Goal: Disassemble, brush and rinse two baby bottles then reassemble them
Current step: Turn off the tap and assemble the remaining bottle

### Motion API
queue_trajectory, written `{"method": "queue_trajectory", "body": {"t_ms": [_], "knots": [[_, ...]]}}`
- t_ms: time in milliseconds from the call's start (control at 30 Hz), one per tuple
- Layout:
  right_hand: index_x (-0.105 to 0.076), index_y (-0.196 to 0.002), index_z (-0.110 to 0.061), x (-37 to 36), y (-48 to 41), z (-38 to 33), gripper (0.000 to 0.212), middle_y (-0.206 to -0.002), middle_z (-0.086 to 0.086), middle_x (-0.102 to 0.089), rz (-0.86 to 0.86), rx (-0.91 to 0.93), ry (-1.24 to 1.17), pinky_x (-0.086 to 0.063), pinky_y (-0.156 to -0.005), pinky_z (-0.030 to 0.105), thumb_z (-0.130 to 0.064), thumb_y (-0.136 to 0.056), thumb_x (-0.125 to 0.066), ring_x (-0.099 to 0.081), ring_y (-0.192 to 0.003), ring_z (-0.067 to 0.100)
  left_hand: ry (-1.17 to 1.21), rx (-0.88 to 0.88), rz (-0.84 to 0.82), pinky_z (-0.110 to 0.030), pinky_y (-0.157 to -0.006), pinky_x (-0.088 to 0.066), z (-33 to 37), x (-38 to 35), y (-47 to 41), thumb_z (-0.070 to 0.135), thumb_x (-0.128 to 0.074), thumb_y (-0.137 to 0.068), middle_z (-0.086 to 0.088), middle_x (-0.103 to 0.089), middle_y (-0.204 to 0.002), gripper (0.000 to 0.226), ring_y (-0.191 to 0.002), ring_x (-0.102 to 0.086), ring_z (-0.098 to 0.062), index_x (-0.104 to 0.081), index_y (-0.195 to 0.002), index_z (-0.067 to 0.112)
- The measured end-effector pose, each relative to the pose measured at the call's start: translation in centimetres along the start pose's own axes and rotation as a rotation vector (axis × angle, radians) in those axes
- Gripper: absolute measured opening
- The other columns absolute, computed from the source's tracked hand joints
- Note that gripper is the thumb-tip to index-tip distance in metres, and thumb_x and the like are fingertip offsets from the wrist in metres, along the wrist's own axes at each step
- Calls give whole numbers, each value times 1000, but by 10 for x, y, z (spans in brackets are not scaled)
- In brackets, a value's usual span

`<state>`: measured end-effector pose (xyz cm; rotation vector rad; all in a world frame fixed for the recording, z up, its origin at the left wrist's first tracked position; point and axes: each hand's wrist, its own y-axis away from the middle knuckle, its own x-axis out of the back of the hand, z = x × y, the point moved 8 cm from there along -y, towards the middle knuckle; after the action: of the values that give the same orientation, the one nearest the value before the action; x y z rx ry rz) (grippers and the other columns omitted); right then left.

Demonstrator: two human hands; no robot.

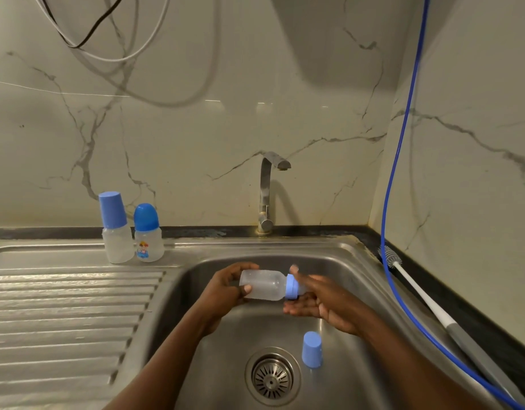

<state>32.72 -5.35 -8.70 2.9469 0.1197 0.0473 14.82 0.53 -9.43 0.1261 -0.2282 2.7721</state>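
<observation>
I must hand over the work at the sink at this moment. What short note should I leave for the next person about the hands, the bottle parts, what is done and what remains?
Left hand grips the uncapped bottle sideways over the sink. Right hand, fingers straight, cups its blue ring end.
The cap stands in the basin beside the drain. The tall capped bottle and short capped bottle stand on the drainboard. The brush lies on the right counter. No water runs from the tap.
Done: one cap off.
Left: unscrew the ring, brush, rinse, reassemble; then the second bottle.
</observation>
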Motion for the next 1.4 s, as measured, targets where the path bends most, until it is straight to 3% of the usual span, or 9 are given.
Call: {"method": "queue_trajectory", "body": {"t_ms": [100, 200, 333, 467, 633, 833, 1033, 1200, 1400], "knots": [[-60, -112, 1, 2, 1, -3, 41, -83, 17, -72, 13, 55, 125, -57, -61, 28, -30, -87, -70, -71, -69, 23, 33, 16, 0, -41, -90, -58, -2, 3, 2, -3, -57, -92, -8, -56, -129, 38, -117, -58, -28, -61, -118, 24], [-66, -93, 2, 10, 2, 2, 55, -70, 15, -68, 139, -27, 179, -52, -51, 26, -53, -90, -59, -64, -55, 21, 20, -36, 3, -39, -92, -57, 9, 0, 2, -4, -58, -91, -4, -58, -127, 40, -115, -59, -25, -63, -118, 25], [-68, -101, 1, 15, -1, 11, 65, -84, 20, -73, 186, -86, 134, -58, -60, 32, -61, -90, -51, -73, -70, 28, 34, -56, -18, -36, -86, -59, 15, -7, 4, -6, -58, -90, -3, -57, -126, 40, -114, -59, -24, -62, -117, 23], [-57, -111, -13, 19, -8, 2, 32, -106, 19, -67, 249, 84, 45, -61, -69, 36, -39, -94, -60, -73, -81, 33, 81, -12, -28, -34, -80, -60, 10, -10, 4, -8, -57, -90, -7, -54, -128, 39, -112, -60, -29, -61, -118, 19], [-63, -116, -17, 14, -12, -10, 34, -106, 12, -70, 184, 239, 142, -59, -83, 36, -23, -85, -74, -73, -88, 22, 129, 9, 41, -37, -81, -60, 8, -1, 5, -6, -56, -91, -8, -50, -129, 36, -111, -60, -30, -58, -119, 17], [-66, -104, -2, 20, -16, 2, 44, -76, 17, -72, 325, 40, 73, -57, -62, 28, -44, -95, -55, -68, -60, 20, -196, -140, 74, -33, -82, -61, 29, -4, 2, -4, -63, -88, 0, -55, -125, 42, -110, -61, -23, -59, -113, 30], [-62, -115, -14, 10, -13, -4, 29, -107, 17, -70, 133, 85, -145, -60, -78, 36, -34, -94, -60, -72, -91, 28, -163, -194, 118, -40, -84, -60, 29, 0, 2, -5, -64, -87, 0, -56, -124, 44, -111, -60, -22, -60, -112, 31], [-64, -114, -14, 11, -16, -17, 23, -117, 15, -66, 191, 236, 6, -58, -74, 24, -10, -91, -64, -69, -99, 24, -26, -104, 63, -38, -82, -61, 21, -4, 4, -5, -60, -90, -5, -52, -125, 35, -108, -61, -25, -56, -116, 20], [-63, -120, 0, 16, -22, -11, 26, -109, 18, -69, 240, 192, -69, -59, -75, 27, -9, -97, -54, -70, -94, 27, -429, -219, 145, -33, -80, -61, 39, -4, 1, 0, -66, -88, -1, -55, -120, 42, -105, -62, -20, -54, -112, 32]]}}
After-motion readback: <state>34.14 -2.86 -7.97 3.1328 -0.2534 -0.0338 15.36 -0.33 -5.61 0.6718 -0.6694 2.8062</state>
